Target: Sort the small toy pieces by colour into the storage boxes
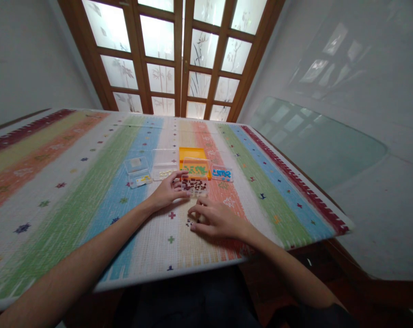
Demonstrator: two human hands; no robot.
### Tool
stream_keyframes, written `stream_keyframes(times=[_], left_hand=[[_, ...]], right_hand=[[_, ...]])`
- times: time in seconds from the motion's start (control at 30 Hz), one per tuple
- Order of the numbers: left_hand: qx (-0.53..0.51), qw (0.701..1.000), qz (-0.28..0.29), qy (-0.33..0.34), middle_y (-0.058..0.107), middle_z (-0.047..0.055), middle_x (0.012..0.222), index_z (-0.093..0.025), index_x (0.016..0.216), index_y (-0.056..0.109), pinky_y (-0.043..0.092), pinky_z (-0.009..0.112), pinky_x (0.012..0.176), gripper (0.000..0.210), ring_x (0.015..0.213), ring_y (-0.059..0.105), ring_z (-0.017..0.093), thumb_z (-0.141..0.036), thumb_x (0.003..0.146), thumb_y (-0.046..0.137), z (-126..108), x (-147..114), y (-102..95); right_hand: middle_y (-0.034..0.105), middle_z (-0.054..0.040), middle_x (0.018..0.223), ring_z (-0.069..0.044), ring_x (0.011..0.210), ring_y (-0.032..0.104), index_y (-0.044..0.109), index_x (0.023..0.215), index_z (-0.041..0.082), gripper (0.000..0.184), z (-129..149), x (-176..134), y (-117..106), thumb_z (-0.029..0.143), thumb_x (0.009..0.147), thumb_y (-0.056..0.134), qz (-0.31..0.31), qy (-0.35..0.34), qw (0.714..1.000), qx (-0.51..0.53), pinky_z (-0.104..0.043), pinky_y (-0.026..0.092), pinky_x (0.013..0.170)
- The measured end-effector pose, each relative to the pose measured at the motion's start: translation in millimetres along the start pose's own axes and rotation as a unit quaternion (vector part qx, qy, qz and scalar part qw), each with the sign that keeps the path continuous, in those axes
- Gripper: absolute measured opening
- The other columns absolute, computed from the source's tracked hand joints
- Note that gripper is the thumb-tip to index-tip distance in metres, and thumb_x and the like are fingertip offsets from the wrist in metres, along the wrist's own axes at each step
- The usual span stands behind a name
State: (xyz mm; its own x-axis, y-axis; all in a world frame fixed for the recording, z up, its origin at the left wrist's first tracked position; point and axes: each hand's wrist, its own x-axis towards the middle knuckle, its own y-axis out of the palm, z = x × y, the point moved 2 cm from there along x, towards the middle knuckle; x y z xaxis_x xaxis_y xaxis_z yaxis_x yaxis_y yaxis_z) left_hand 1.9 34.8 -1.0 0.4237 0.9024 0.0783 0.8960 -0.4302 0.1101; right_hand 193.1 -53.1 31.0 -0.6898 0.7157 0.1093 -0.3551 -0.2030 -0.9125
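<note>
A clear plastic box (195, 186) holding many small dark brown pieces stands on the striped tablecloth. My left hand (168, 189) grips its left side, with the thumb at the near corner and a finger reaching along the far edge. Nearer to me, a few tiny dark pieces (189, 223) lie loose on the cloth. My right hand (211, 217) hovers low over them or rests there, fingers bent, with thumb and forefinger tips apart. Whether a tiny piece is under those fingers is hidden.
Behind the brown pieces are a clear box of green pieces (196, 169) and an open yellow case (192, 154). Blue pieces fill a box (222, 173) on the right. To the left stand a box with pale pieces (165, 172) and an open clear box with yellow bits (138, 173).
</note>
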Motion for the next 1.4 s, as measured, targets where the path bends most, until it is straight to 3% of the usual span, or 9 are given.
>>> stream_keyframes(times=[0.17, 0.43, 0.67, 1.07, 1.27, 1.33, 1.4], left_hand=[[0.005, 1.000, -0.007, -0.006, 0.061, 0.010, 0.129, -0.022, 0.128, 0.060, 0.050, 0.048, 0.103, 0.072, 0.102, 0.066, 0.022, -0.020, 0.062, 0.090, -1.3, -0.6, 0.1], [0.000, 1.000, -0.002, 0.008, 0.062, 0.011, 0.127, -0.022, 0.126, 0.061, 0.052, 0.049, 0.102, 0.069, 0.104, 0.067, 0.024, -0.019, 0.063, 0.089, 1.7, 1.1, -1.2], [-0.005, 1.000, -0.008, -0.001, 0.060, 0.011, 0.131, -0.021, 0.126, 0.061, 0.048, 0.053, 0.109, 0.072, 0.112, 0.067, 0.028, -0.019, 0.061, 0.091, 3.9, 2.1, -2.4], [0.010, 1.000, -0.005, -0.009, 0.061, 0.013, 0.133, -0.020, 0.129, 0.057, 0.050, 0.051, 0.106, 0.075, 0.109, 0.068, 0.026, -0.022, 0.062, 0.091, 3.1, 0.9, -1.6], [0.008, 1.000, 0.000, 0.003, 0.062, 0.012, 0.128, -0.020, 0.128, 0.057, 0.050, 0.049, 0.104, 0.074, 0.107, 0.068, 0.025, -0.022, 0.062, 0.090, 1.6, 1.7, -1.7], [0.004, 1.000, 0.004, 0.004, 0.062, 0.011, 0.127, -0.020, 0.127, 0.058, 0.051, 0.048, 0.103, 0.074, 0.105, 0.068, 0.024, -0.021, 0.061, 0.091, 2.3, 2.2, -2.2], [0.001, 1.000, 0.005, 0.005, 0.062, 0.011, 0.127, -0.020, 0.126, 0.059, 0.052, 0.047, 0.101, 0.073, 0.102, 0.068, 0.023, -0.020, 0.061, 0.091, 3.5, 2.7, -2.9]], right_hand=[[0.061, -0.0105, 0.113, -0.020, 0.090, 0.057, 0.068, 0.106, 0.019, 0.027, 2.1, 1.1, 3.6, 0.043, 0.094, 0.071, -0.010, 0.021, 0.999, -0.032, -0.031, 0.046, 0.076], [0.061, -0.0090, 0.108, -0.016, 0.082, 0.056, 0.073, 0.116, 0.024, 0.020, -3.6, 1.9, 3.5, 0.027, 0.101, 0.060, -0.009, -0.030, 0.999, -0.030, -0.029, 0.044, 0.072], [0.066, -0.0085, 0.106, -0.015, 0.078, 0.057, 0.075, 0.111, 0.021, 0.020, -5.4, 1.1, 9.2, 0.022, 0.101, 0.058, -0.004, -0.050, 0.998, -0.038, -0.027, 0.040, 0.067], [0.068, -0.0071, 0.100, -0.015, 0.076, 0.056, 0.074, 0.105, 0.019, 0.018, -5.4, 5.2, 17.7, 0.017, 0.099, 0.057, 0.001, -0.069, 0.994, -0.079, -0.027, 0.038, 0.066], [0.068, -0.0079, 0.105, -0.016, 0.085, 0.060, 0.070, 0.106, 0.018, 0.013, -13.7, 15.8, -11.0, 0.018, 0.097, 0.060, -0.108, -0.098, 0.988, -0.047, -0.026, 0.043, 0.070], [0.068, -0.0075, 0.103, -0.017, 0.090, 0.061, 0.071, 0.104, 0.018, 0.015, -20.6, 25.3, -23.9, 0.017, 0.099, 0.057, -0.153, -0.094, 0.983, -0.032, -0.027, 0.045, 0.076], [0.068, -0.0076, 0.102, -0.017, 0.089, 0.062, 0.072, 0.104, 0.018, 0.016, -29.5, 37.3, -33.0, 0.018, 0.100, 0.056, -0.159, -0.067, 0.985, -0.027, -0.028, 0.045, 0.077]])
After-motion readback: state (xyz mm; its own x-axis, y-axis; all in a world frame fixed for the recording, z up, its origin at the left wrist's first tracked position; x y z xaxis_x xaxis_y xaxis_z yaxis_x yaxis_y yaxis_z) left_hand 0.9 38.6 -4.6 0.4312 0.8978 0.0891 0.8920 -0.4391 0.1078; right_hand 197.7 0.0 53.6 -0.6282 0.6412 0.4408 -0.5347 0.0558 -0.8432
